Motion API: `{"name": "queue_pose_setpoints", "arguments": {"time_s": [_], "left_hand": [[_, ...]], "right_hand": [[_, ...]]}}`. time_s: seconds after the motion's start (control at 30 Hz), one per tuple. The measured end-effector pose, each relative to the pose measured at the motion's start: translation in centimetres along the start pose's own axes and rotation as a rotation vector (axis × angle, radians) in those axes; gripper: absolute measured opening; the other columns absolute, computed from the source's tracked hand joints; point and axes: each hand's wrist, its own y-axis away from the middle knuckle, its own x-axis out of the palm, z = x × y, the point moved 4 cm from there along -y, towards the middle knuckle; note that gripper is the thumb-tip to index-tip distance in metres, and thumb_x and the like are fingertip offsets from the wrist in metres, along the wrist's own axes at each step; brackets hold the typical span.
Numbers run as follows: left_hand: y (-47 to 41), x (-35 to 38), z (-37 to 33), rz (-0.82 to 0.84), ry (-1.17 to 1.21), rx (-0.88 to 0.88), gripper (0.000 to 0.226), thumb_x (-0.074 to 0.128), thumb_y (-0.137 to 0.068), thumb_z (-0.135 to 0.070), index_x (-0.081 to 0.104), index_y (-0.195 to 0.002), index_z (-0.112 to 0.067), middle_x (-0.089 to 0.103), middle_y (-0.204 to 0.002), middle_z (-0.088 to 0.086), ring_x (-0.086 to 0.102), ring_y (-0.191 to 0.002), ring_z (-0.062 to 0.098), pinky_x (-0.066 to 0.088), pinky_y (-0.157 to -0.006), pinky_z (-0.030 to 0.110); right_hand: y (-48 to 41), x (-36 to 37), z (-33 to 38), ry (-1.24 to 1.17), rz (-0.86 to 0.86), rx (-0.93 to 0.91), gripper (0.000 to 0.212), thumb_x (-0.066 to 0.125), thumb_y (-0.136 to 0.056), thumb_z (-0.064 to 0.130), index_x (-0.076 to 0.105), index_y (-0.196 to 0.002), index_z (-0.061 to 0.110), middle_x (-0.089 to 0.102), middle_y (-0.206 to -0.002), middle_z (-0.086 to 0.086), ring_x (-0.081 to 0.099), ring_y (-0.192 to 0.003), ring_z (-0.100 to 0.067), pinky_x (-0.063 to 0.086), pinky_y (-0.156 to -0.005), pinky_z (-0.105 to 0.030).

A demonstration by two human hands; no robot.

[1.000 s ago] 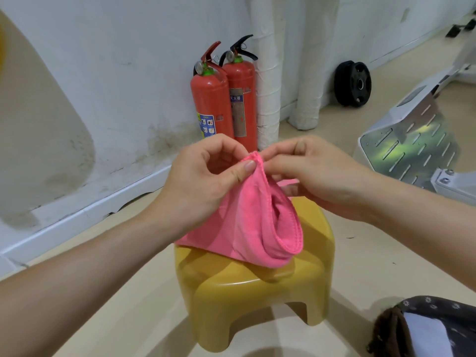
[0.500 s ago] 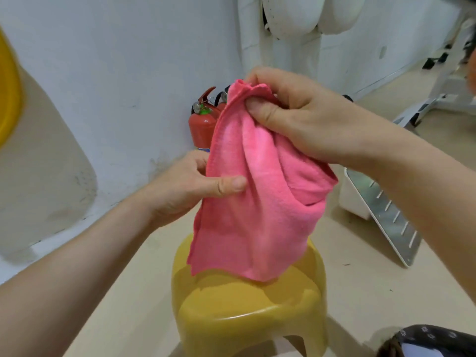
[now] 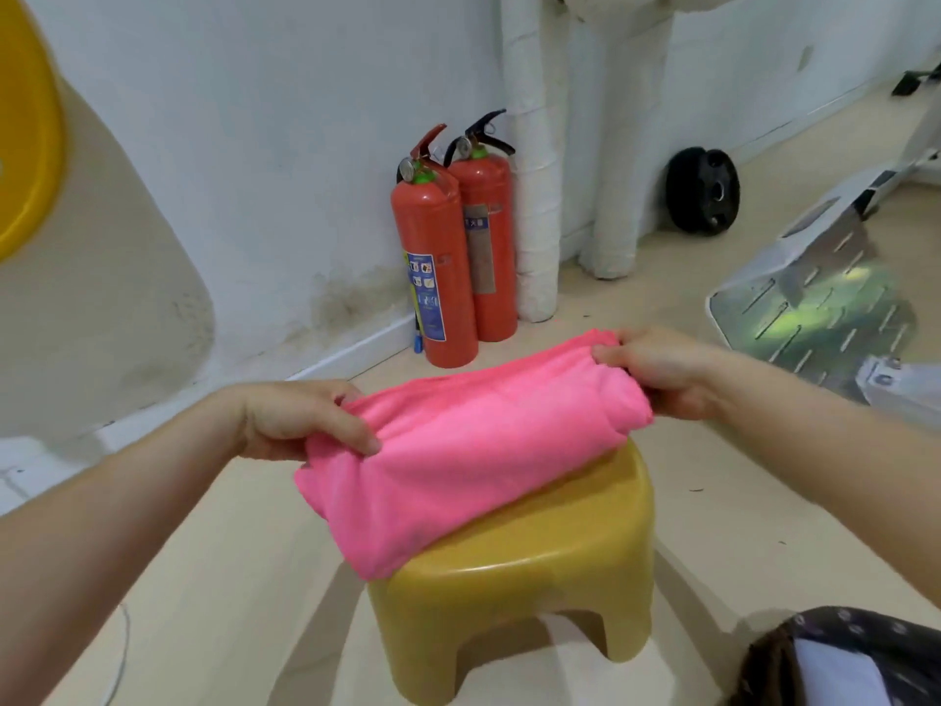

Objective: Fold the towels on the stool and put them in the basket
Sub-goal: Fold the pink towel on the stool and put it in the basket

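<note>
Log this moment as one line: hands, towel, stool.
phase: folding | left hand: grips pink towel at left end | right hand: grips right end | towel: stretched over yellow stool

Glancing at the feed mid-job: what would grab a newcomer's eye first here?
The bright pink towel dominates the centre, held at one end by the left hand and at the other by the right hand, just over the yellow stool. Behind it, two red fire extinguishers stand side by side against the white wall.
</note>
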Motion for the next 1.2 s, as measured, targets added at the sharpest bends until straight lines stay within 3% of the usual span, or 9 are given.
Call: {"name": "queue_pose_setpoints", "arguments": {"time_s": [0.1,0.23,0.33,0.43,0.57,0.67,0.8,1.07,1.2], "left_hand": [[-1.5,-1.3,2.8,-0.254,-0.012,-0.076,0.034,0.089,-0.047,-0.027,0.07,-0.073,-0.014,0.066,-0.076,0.009,0.062,-0.065,0.018,0.05,-0.062,0.028],[-3.4,-2.4,3.5,-0.579,0.151,0.018,0.021,0.078,-0.075,-0.017,0.068,-0.093,-0.013,0.072,-0.085,0.006,0.065,-0.07,0.014,0.051,-0.064,0.029],[-3.9,-2.4,3.0,-0.663,0.257,0.104,0.008,0.065,-0.087,-0.013,0.068,-0.094,-0.015,0.072,-0.088,0.003,0.064,-0.076,0.014,0.048,-0.065,0.028],[-3.5,-2.5,3.5,-0.607,0.27,0.081,0.022,0.072,-0.081,-0.028,0.071,-0.1,-0.018,0.072,-0.095,0.002,0.064,-0.084,0.017,0.049,-0.072,0.031],[-2.7,-2.3,5.6,-0.449,0.253,-0.039,0.077,0.088,-0.035,-0.058,0.073,-0.103,-0.025,0.072,-0.101,-0.002,0.064,-0.087,0.02,0.053,-0.075,0.029],[-1.8,-2.2,6.5,-0.38,0.295,-0.109,0.049,0.078,-0.068,-0.052,0.07,-0.106,-0.022,0.06,-0.096,0.007,0.059,-0.074,0.02,0.054,-0.064,0.026],[-0.8,-1.5,7.5,-0.27,0.349,-0.161,0.02,0.066,-0.078,-0.039,0.074,-0.087,-0.022,0.063,-0.084,0.009,0.062,-0.066,0.021,0.055,-0.062,0.029],[-0.8,-2.4,7.9,-0.393,0.442,0.088,0.052,0.095,-0.041,-0.028,0.075,-0.081,0.0,0.072,-0.092,0.016,0.07,-0.079,0.018,0.058,-0.07,0.025],[0.2,-2.4,9.2,-0.242,0.421,0.01,0.061,0.099,-0.031,-0.024,0.072,-0.075,0.009,0.07,-0.081,0.02,0.07,-0.073,0.022,0.058,-0.067,0.027]], "right_hand": [[-2.2,-0.6,-4.0,0.208,-0.167,0.074,0.016,0.043,-0.1,0.016,0.059,-0.098,0.016,0.063,-0.097,-0.012,0.059,-0.079,-0.024,0.051,-0.065,-0.031],[-3.9,-1.8,-4.1,0.224,-0.361,-0.058,0.009,0.054,-0.094,0.018,0.06,-0.096,0.013,0.061,-0.083,-0.014,0.056,-0.06,-0.023,0.049,-0.053,-0.029],[-3.8,-2.3,-3.4,0.205,-0.427,-0.102,0.021,0.062,-0.09,0.028,0.052,-0.095,0.01,0.057,-0.078,-0.011,0.054,-0.053,-0.019,0.039,-0.048,-0.024],[-2.5,-3.1,-2.4,0.364,-0.278,-0.036,0.033,0.068,-0.083,0.043,0.055,-0.079,0.012,0.054,-0.07,-0.004,0.055,-0.055,-0.015,0.033,-0.049,-0.023],[-0.1,-1.8,-3.2,0.512,0.103,0.084,0.044,0.077,-0.062,0.052,0.072,-0.081,0.013,0.058,-0.061,0.004,0.053,-0.055,-0.009,0.026,-0.048,-0.02],[-0.1,-1.0,-3.8,0.461,0.096,0.001,0.038,0.084,-0.062,0.036,0.07,-0.083,0.008,0.054,-0.062,0.001,0.045,-0.054,-0.011,0.024,-0.05,-0.024],[-0.5,0.2,-4.6,0.312,-0.001,-0.072,0.014,0.081,-0.072,0.02,0.069,-0.077,0.015,0.05,-0.071,-0.002,0.042,-0.065,-0.014,0.031,-0.053,-0.021],[-0.3,-2.9,-3.8,-0.049,0.162,0.056,0.009,0.064,-0.077,0.013,0.058,-0.071,0.013,0.051,-0.061,0.0,0.044,-0.052,-0.009,0.032,-0.056,-0.022],[1.0,-5.1,-5.1,0.332,0.375,0.191,0.021,0.078,-0.063,0.021,0.059,-0.063,0.012,0.051,-0.055,-0.004,0.045,-0.047,-0.008,0.035,-0.047,-0.016]]}}
